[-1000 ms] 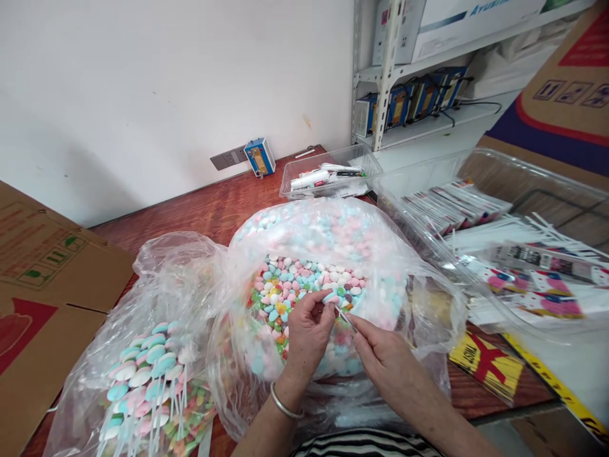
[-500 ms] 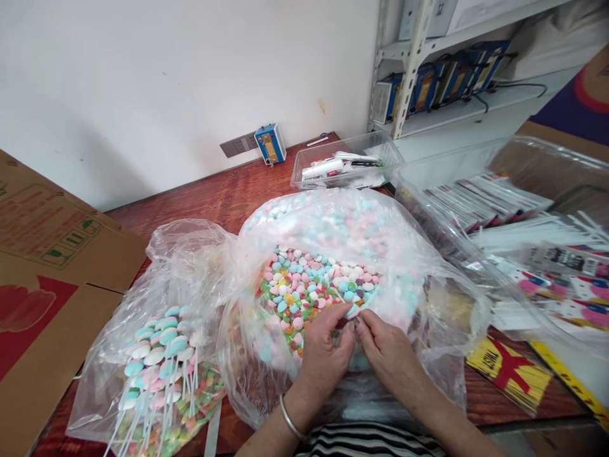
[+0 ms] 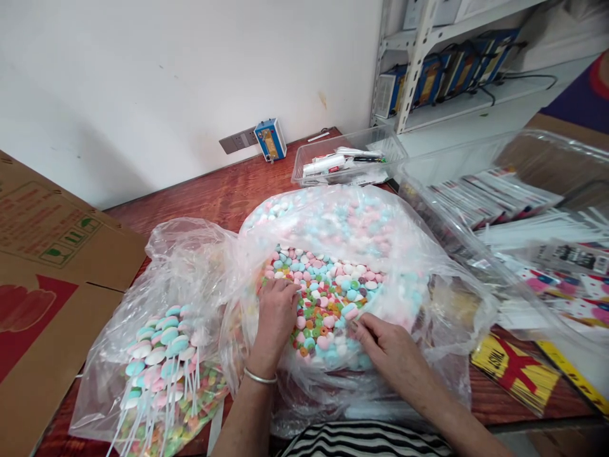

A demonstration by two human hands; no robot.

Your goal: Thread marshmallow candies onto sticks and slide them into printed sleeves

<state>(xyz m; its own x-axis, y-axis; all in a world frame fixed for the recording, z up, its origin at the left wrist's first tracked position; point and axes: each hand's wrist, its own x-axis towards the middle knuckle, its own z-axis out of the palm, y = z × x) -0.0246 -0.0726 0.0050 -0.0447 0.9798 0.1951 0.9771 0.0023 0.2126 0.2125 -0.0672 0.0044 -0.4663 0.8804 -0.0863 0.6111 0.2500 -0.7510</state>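
Observation:
A big clear plastic bag (image 3: 428,298) lies open in front of me, full of small pastel candies (image 3: 328,285) in pink, blue, white and green. My left hand (image 3: 276,314), with a metal bangle on the wrist, reaches into the left side of the pile, its fingers bent down and pressed together on the candies. My right hand (image 3: 385,346) rests at the near right of the opening. It pinches a thin white stick (image 3: 343,306) that points into the pile beside a pink and blue candy. To the left, a second clear bag (image 3: 185,266) holds finished candy sticks (image 3: 157,355).
A cardboard box (image 3: 42,273) lies flat at the left. A small clear tray (image 3: 304,171) with pens sits at the back, and a large clear bin (image 3: 480,158) of printed wrappers at the right. A yellow label (image 3: 516,368) with a red cross lies near the table edge. A metal shelf (image 3: 409,70) stands behind.
My hands were together over the candies at the stick. My left hand has since moved away to the left side of the pile, while my right hand stays with the stick.

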